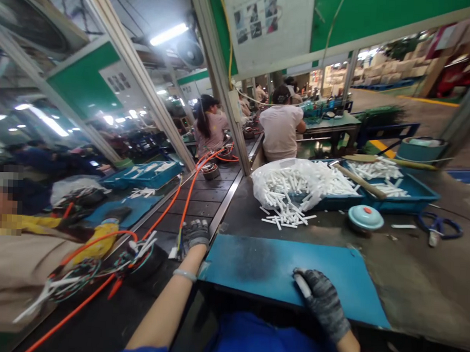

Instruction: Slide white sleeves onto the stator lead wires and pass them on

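A blue shirt [245,335] was closest; the right hand [326,302] was closed around a white stick [302,286].
The stick slanted, its far end pointing ahead and left of that hand. The left hand [196,233] was nearer the white plug [172,253], just left of it; I could not tell if it gripped anything. Past the right hand, a clear bag [259,181] and blue bins [407,205] held more sticks.

Dark bench [420,285] — blue mat [324,256], white sticks [289,219], trays [409,201]
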A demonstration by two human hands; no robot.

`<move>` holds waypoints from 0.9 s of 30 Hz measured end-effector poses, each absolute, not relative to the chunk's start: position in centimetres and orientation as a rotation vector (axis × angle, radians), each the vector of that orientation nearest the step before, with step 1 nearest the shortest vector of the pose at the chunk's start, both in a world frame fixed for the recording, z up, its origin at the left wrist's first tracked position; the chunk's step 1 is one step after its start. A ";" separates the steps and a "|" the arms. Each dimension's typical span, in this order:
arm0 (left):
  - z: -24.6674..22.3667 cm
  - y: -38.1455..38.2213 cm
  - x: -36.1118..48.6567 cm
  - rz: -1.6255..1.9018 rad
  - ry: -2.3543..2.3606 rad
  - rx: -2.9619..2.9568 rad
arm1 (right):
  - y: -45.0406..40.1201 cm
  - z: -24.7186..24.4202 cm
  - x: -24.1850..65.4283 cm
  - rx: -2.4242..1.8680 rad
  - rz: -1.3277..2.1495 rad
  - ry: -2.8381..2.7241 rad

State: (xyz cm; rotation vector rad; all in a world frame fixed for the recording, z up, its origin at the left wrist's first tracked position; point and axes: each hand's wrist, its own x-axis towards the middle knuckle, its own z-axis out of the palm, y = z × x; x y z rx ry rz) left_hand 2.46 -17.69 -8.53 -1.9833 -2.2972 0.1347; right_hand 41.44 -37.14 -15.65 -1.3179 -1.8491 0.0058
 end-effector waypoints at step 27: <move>-9.5 -13.2 4.1 0.288 -2.290 -1.988 | -37.0 -16.6 40.8 -1.455 0.132 -1.690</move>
